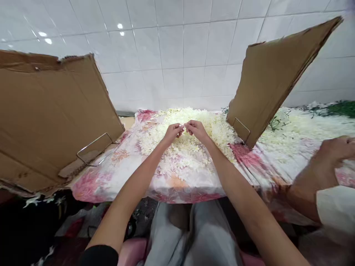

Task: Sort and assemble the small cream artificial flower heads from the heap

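My left hand (pixel 173 132) and my right hand (pixel 195 129) meet fingertip to fingertip above a heap of small cream-white flowers (pixel 212 127). Both are closed in a pinch. A small white piece (pixel 183 126) shows at the fingertips between them; it looks like part of a flower, but the fingers hide most of it. Loose blossoms lie spread below my wrists on the floral-patterned table cover (pixel 111 181).
Cardboard panels stand at left (pixel 55 114) and right (pixel 271 74), each with a wire bracket at its foot. At far right, a co-worker's arm (pixel 313 173) rests near more white flowers (pixel 307 129) and green stems (pixel 342 108). A tiled wall (pixel 172 48) rises behind.
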The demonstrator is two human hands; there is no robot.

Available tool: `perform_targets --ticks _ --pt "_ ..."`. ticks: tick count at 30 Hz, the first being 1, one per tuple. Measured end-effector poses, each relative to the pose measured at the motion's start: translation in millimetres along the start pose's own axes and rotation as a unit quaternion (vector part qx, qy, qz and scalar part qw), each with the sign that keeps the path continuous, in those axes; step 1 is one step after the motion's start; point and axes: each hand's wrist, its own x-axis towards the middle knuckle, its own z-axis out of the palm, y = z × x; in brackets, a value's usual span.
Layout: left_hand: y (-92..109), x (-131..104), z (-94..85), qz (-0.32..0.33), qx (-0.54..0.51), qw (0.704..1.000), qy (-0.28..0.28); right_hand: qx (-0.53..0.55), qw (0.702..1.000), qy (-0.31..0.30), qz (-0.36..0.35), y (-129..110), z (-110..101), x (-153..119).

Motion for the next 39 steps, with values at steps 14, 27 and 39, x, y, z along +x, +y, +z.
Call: perform_targets --ticks 14,27,39 --pt "9.1 -4.7 -1.5 0.045 -0.076 0.995 0.046 0.016 0.998 0.026 0.059 -11.8 -1.5 -5.5" --pt "3.5 0.0 4.2 0.032 -0.05 0.997 0.049 0.102 0.994 0.009 0.039 -25.6 7.2 -3.8" --pt "-7.1 0.4 0.5 0.054 0.042 0.998 0.016 0.108 0.989 0.081 0.059 -17.5 -3.2 -0.3"
